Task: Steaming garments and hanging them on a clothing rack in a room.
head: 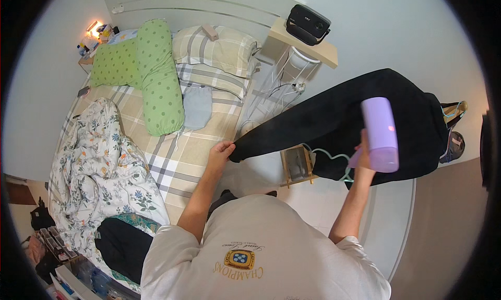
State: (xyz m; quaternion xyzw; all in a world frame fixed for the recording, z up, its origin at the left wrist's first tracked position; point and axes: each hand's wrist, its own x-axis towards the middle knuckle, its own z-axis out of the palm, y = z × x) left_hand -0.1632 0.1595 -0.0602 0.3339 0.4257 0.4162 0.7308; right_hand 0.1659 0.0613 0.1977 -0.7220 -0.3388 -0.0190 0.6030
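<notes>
A long black garment [344, 108] hangs at the right from a hanger, one sleeve or leg of it stretched out towards the bed. With fingers and thumb, my left hand [222, 153] pinches the cuff end of that part. My right hand [364, 153] is closed around the handle of a purple handheld garment steamer [380, 135], which is upright in front of the garment. A pale green cord [332, 156] loops down beside the steamer's handle. The steamer hides part of the garment and some of my right fingers.
On the left is a bed with a plaid sheet [176, 155], green dotted pillows [158, 81] and a floral quilt [109, 171]. A projector [309, 25] stands on a narrow shelf table [330, 57] by the wall. Below the garment is a small wooden-framed stand [297, 165] on the floor.
</notes>
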